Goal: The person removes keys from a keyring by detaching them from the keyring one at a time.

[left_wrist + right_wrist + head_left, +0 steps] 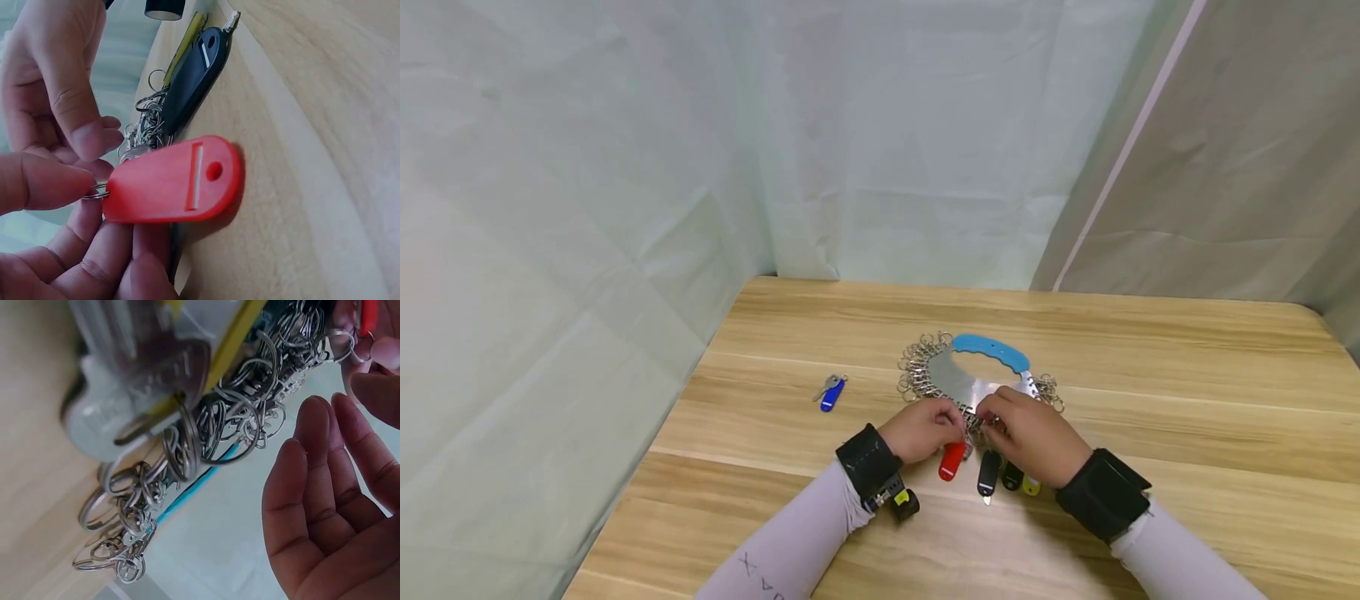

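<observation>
A fan-shaped metal key holder [946,379] with a blue handle [992,348] lies on the table, many split rings [240,428] along its edge. My left hand [922,431] pinches the small ring [97,190] of a red key tag [172,181] between thumb and finger at its near edge. My right hand [1037,435] is beside it, its fingers [312,481] loosely bent and their tips near the left hand's; no object shows between them. Black key tags [988,473] and a yellow key tag [1032,486] hang below the right hand. A silver key [134,394] looms close in the right wrist view.
On the wooden table [760,483], left of the holder, lies a blue key tag [832,395] with a key [827,385]. Pale sheeting [925,150] hangs behind the table's far edge. Black straps with cameras wrap both wrists.
</observation>
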A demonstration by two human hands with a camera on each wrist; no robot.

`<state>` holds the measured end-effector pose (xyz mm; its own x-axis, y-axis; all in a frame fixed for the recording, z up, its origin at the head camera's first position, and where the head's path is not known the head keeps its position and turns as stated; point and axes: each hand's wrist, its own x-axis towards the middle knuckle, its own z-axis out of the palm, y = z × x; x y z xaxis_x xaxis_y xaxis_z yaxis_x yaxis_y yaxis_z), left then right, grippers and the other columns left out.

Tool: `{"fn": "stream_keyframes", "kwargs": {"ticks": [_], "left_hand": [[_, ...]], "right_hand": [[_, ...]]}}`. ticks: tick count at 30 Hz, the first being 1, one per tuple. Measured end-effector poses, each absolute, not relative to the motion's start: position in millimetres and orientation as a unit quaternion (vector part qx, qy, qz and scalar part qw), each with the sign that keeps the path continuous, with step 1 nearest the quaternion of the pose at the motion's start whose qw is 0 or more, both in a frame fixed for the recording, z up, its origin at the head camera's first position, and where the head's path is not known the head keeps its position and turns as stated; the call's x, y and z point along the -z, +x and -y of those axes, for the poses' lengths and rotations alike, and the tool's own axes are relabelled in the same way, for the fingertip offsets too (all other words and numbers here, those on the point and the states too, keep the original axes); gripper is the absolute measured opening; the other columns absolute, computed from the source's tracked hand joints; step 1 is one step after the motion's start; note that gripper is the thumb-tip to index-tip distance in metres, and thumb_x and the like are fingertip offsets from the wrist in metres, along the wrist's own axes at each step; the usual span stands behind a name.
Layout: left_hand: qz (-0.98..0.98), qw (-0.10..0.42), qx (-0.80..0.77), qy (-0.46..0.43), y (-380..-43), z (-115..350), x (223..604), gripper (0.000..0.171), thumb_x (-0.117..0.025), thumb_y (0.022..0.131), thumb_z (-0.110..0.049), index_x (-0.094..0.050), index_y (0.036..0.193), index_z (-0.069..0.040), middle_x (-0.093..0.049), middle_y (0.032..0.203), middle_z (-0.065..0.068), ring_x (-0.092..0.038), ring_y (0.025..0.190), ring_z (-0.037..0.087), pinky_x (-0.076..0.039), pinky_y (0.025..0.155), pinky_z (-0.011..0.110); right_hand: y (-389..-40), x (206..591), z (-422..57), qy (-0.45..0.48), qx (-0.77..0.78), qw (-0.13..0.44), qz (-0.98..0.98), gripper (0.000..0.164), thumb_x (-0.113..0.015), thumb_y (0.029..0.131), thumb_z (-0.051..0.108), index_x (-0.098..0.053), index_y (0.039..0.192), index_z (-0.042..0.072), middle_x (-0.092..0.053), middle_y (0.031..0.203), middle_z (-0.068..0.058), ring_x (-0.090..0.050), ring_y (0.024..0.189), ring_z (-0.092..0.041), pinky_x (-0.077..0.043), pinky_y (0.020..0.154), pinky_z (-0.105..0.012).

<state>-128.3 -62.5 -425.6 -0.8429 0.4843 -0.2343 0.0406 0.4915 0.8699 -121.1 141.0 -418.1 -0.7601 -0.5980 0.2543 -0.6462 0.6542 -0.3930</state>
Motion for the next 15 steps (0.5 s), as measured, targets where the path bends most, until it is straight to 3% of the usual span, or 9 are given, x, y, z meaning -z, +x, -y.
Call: {"fn": "stream_keyframes", "kwargs": {"ticks": [10, 15], "left_hand": [[-0.828, 0.245, -0.485, 0.143, -129.9, 63.0, 425.6, 0.006, -0.057, 0.092, -0.010, -0.058, 0.087, -0.013, -0.053, 0.070, -0.001, -0.045, 0.058, 0.010, -0.037, 0.053, 0.022], [-0.834, 0.237, -0.476, 0.147, -130.9, 63.1, 424.8, 0.005, -0.056, 0.093, -0.013, -0.060, 0.090, -0.013, -0.056, 0.077, -0.003, -0.050, 0.069, 0.010, -0.039, 0.062, 0.023]], "right_hand": [[-118.0, 423.1, -141.7, 0.371, -0.234, 0.052, 0.897, 0.010, -0.074, 0.080, 0.014, -0.067, 0.088, 0.014, -0.055, 0.087, 0.003, -0.051, 0.080, -0.011, -0.047, 0.068, -0.032], [-118.1, 426.6, -140.7, 0.373, -0.237, 0.046, 0.896, 0.011, -0.073, 0.080, 0.014, -0.067, 0.089, 0.014, -0.053, 0.087, 0.005, -0.051, 0.081, -0.011, -0.047, 0.069, -0.032]]}}
